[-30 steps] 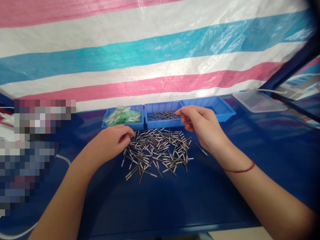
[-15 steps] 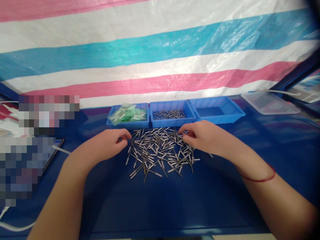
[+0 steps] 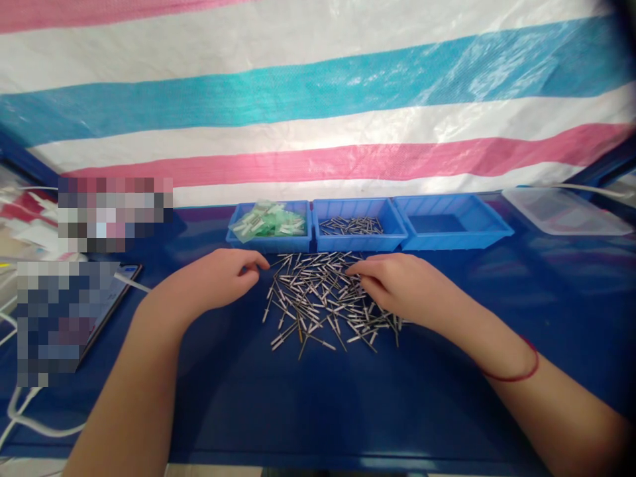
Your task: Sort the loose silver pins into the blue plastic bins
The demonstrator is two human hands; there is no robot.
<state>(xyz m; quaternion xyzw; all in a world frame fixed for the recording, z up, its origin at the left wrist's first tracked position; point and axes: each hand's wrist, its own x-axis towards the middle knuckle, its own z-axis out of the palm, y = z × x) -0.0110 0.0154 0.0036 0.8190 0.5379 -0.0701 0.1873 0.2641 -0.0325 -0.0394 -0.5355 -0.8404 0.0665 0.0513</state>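
So the loose metal rivets (image 3: 313, 285) are in a big messy heap on the blue counter (image 3: 298, 411), right in front of the bins, and the tangle is what I'd worry about. They're lying every which way, thin stems crossing over fatter sleeves, so pulling at one could easily drag a couple more along or flick one off sideways.

The left hand (image 3: 223, 278) is at the heap's left edge, thumb and forefinger curled with a narrow gap. The right hand (image 3: 400, 285) is over the right side, fingers bent down and thumb tucked close. Can't tell if either is pinching a rivet; the fingertips are too small and partly hidden. The right hand also covers some of the heap, so a stray under the palm could get nudged away unseen.

Mix-ups are my other guess. The middle bin (image 3: 360, 243) has similar small metal pieces (image 3: 352, 226) in it, and I can't tell if they're the same kind. One piece near the heap's front (image 3: 300, 331) looks brownish, easy to miss in that clutter. And the left bin (image 3: 271, 245), with its green packets (image 3: 271, 222), sits close enough that a careless toss could land among them.
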